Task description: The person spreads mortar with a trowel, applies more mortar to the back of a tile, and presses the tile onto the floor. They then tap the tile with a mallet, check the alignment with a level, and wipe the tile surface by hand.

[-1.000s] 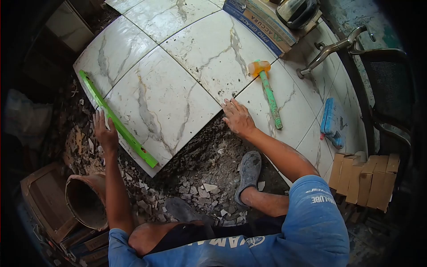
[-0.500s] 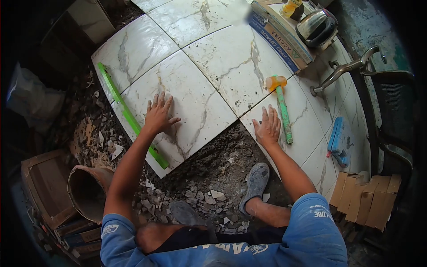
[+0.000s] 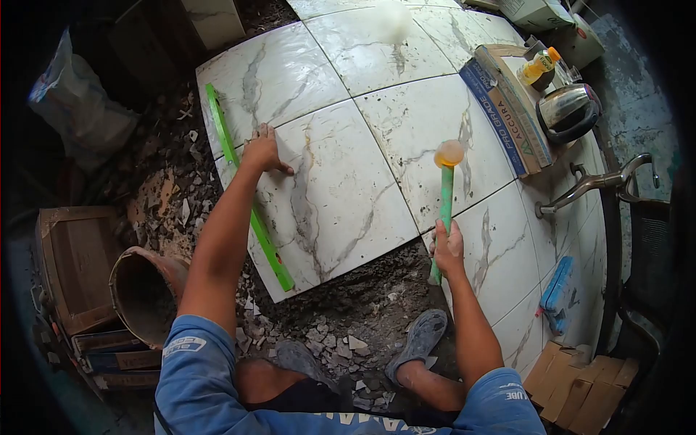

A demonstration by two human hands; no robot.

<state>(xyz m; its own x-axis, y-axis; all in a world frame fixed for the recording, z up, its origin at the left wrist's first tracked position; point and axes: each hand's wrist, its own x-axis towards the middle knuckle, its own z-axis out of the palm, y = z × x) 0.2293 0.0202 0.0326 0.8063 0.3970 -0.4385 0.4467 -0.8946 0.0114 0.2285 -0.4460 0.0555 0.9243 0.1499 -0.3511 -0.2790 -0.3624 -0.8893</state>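
Observation:
My right hand is wrapped round the green handle of a mallet, whose orange and pale head points away from me over the tiles. My left hand rests on a white marbled tile, its fingers partly hidden behind the back of the hand and near the seam with the tile beyond. Just left of that hand, a bright green level lies along the tile's left edge. Dark rough mortar shows below the tile's near edge.
An Accura box, a bottle and a kettle stand at the back right. A metal-armed chair, a blue object and cardboard are right. A bucket, rubble and a sack are left.
My right hand has taken hold of the mallet and lifted it off the tiles. My left hand has shifted toward the tile's far left part, by the level. The view has moved.

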